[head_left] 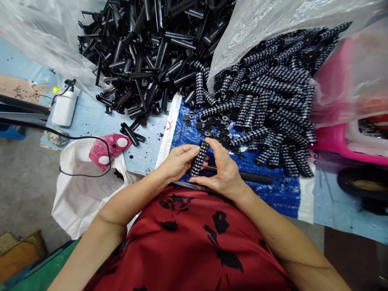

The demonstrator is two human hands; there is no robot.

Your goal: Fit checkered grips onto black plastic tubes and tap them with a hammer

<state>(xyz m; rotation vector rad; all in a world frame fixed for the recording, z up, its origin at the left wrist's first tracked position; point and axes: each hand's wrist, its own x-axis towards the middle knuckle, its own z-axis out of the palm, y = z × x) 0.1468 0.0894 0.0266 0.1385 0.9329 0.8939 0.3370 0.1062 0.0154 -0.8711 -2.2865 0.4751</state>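
My left hand point(178, 161) and my right hand point(222, 169) together hold one black patterned sleeve point(199, 158) with white dots, upright and slightly tilted, just above the blue sheet point(273, 194). Both hands have fingers curled round it. Behind them lies a big heap of the same patterned sleeves point(273, 101). Several small black round caps point(209, 121) are scattered on the sheet just beyond my fingers. A long black rod point(254, 177) lies on the sheet to the right of my right hand.
A pile of plain black tubes point(148, 52) fills the back centre. A white bottle point(63, 107), a pink spotted bag point(109, 149) and a black cable point(81, 139) lie at left. Clear plastic bags point(273, 20) and a pink tub point(342, 137) stand at right.
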